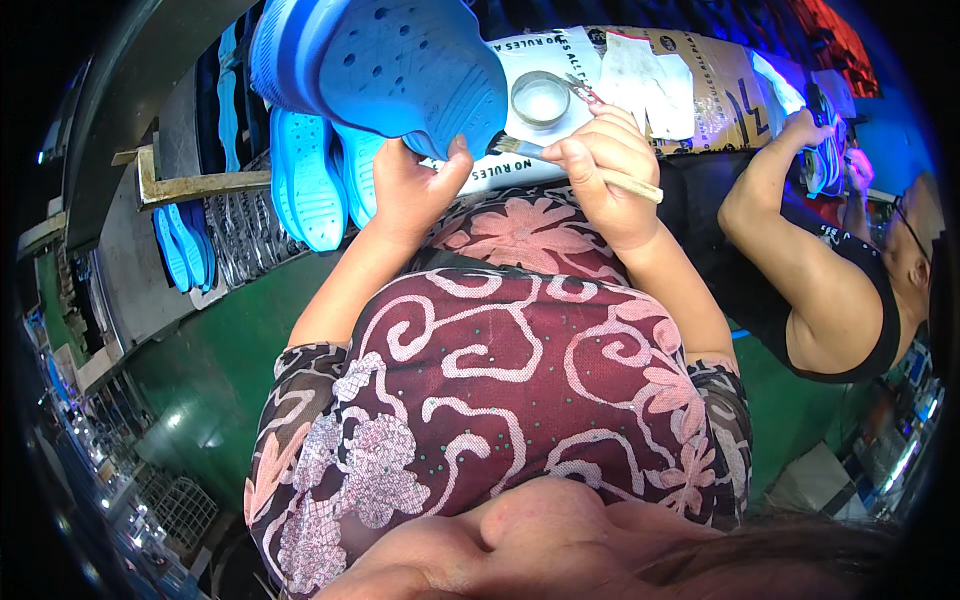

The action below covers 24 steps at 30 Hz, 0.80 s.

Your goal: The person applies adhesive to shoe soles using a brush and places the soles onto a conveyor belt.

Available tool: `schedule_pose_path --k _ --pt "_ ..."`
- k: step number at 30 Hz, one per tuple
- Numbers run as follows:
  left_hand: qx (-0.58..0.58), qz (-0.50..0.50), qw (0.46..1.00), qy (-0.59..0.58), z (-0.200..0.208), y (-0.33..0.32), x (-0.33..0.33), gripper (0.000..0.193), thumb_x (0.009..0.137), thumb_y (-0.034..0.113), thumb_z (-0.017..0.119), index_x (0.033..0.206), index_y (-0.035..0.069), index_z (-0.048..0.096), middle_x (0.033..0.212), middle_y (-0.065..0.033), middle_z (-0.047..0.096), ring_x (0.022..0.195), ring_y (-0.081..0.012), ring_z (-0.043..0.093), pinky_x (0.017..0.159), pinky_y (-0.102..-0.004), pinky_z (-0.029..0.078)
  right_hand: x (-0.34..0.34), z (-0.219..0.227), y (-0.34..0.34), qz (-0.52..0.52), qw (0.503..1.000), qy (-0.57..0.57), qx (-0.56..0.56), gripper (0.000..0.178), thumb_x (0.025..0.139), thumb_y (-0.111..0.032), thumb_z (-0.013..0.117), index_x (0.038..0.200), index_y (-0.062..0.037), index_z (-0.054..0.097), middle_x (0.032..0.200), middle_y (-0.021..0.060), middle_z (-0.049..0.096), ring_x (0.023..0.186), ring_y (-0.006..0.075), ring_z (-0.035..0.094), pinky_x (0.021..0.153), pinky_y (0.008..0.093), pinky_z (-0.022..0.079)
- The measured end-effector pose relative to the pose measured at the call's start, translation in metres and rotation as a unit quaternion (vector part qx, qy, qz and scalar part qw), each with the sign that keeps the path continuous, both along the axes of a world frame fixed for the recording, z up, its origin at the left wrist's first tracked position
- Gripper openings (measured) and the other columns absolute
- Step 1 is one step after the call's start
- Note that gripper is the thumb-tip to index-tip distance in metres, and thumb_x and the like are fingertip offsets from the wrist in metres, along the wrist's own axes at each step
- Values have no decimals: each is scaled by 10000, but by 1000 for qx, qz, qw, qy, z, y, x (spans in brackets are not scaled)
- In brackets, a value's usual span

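A large blue clog (420, 70) with round holes fills the upper middle of the head view. My left hand (425, 190) grips its lower edge, thumb up along the rim; the other fingers are mostly hidden. In my right hand (612, 180) is a flat paintbrush (635, 186) with a pale wooden handle, its metal band and bristles pointing left. The bristles are at or very near the clog's edge; I cannot tell if they touch. A round bowl (541, 100) holding something whitish stands just beyond. Beside it, a small red-handled tool (587, 92) is partly hidden by my right fingers.
More blue clog pieces (308, 180) rest to the left, near a wooden bar (205, 188) and a rack with blue soles (180, 245). White paper (648, 85) and cardboard (722, 90) cover the worktop. At right, another person (815, 265) handles a blue item (826, 160).
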<state>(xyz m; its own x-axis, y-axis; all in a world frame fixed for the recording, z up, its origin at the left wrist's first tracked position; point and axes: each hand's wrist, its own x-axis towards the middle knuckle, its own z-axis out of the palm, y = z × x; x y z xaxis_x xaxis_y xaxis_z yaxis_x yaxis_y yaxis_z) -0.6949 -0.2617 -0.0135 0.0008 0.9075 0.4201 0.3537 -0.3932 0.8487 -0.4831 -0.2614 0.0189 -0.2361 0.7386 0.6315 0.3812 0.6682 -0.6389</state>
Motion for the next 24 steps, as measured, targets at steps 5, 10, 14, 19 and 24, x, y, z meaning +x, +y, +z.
schedule_pose_path --k 5,10,14,19,24 --pt "3 -7 999 -46 3 1 5 314 662 -8 644 958 -36 543 831 -104 616 706 -155 608 623 -263 482 -6 -2 0 9 1000 -25 12 207 797 -151 592 616 -57 626 574 45 578 566 216 541 751 347 427" --pt "19 -16 999 -34 1 4 1 312 653 -40 632 956 -39 553 845 -82 602 715 -147 591 640 -259 478 0 1 -2 7 999 28 -21 210 821 -143 579 641 -54 644 597 43 602 558 211 541 741 339 427" --pt "25 -27 999 -20 5 4 3 306 656 -41 629 954 -33 559 849 -81 602 732 -142 586 643 -254 473 -2 2 1 -12 997 56 -43 216 823 -142 578 636 -50 636 593 45 595 565 212 540 710 333 422" --pt "31 -34 999 -8 3 6 1 350 651 -3 649 986 -27 548 803 -91 613 683 -159 599 618 -269 478 -1 -1 1 -12 1000 -11 10 220 807 -134 591 605 -49 608 577 65 562 566 226 518 628 328 392" --pt "-15 27 996 79 20 8 5 441 676 99 638 1074 -19 491 721 -141 623 595 -230 622 571 -304 488 14 0 -5 -46 996 17 -78 251 871 -100 489 673 -8 615 622 66 599 614 195 548 815 371 402"
